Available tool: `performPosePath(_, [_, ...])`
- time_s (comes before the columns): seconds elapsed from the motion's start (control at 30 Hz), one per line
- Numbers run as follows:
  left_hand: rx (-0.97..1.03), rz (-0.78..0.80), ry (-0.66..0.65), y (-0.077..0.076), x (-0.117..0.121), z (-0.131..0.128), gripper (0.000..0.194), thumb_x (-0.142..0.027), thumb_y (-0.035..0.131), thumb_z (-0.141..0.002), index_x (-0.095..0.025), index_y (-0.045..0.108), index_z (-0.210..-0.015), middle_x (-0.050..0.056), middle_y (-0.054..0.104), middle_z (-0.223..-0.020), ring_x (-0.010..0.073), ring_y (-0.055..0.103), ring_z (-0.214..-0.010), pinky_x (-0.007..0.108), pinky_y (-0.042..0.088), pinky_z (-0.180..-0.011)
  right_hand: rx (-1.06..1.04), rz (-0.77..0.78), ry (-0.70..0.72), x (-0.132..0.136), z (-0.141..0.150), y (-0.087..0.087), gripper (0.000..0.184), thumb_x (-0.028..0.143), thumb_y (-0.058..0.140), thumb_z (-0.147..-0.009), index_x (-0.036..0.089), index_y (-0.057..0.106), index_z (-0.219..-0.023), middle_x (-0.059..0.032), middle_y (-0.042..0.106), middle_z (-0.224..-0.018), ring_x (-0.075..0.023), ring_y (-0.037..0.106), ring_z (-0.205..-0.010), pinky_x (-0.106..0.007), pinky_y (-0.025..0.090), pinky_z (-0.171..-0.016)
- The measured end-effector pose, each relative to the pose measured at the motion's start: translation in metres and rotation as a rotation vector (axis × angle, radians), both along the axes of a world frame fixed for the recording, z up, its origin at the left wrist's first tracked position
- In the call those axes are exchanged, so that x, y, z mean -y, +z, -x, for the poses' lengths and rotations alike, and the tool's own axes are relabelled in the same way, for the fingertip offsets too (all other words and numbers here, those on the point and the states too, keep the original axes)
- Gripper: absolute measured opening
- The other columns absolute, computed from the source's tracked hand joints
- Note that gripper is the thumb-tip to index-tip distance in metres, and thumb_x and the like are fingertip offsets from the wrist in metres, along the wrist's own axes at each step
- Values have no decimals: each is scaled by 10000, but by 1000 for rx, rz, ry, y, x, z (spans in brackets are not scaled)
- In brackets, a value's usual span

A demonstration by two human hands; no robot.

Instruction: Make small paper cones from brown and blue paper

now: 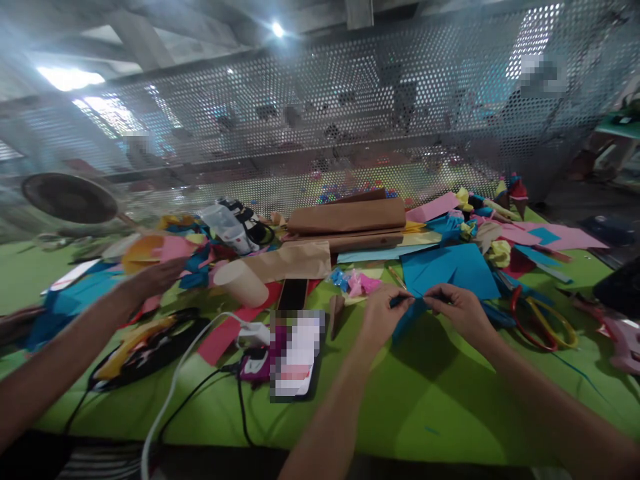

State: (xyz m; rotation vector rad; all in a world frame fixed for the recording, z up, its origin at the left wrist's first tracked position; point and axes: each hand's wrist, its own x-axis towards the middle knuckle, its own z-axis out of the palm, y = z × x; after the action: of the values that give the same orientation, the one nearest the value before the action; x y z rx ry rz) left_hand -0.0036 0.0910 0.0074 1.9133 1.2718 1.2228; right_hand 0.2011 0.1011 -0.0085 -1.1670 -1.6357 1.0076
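My left hand [383, 312] and my right hand [459, 308] meet over the green table [440, 400], both with fingers pinched on a small piece of blue paper [407, 319]. The paper hangs down between the two hands, just above the tabletop. A larger blue sheet [450, 268] lies flat right behind my hands. Red-handled scissors [543, 323] rest on the table to the right of my right hand.
Another person's arm [75, 333] reaches in from the left toward pink and yellow paper [160, 252]. Brown paper rolls [347, 217], a paper cup [243, 283], a phone [293, 293], cables [200, 380], a glue gun [625, 337] and coloured scraps crowd the table. A perforated metal screen [350, 113] stands behind.
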Motion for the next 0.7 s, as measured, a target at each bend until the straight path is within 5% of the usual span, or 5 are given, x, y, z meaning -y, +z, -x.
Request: performPosePath(0.7, [51, 148, -45, -3, -1, 0, 92, -246, 685, -879, -193, 760, -867, 50, 758, -880, 217, 678, -866, 299, 492, -770, -66, 12, -50, 0, -1, 8, 396, 589, 698, -833, 195, 724, -868, -37, 681, -756, -170, 601, -660, -291, 495, -610])
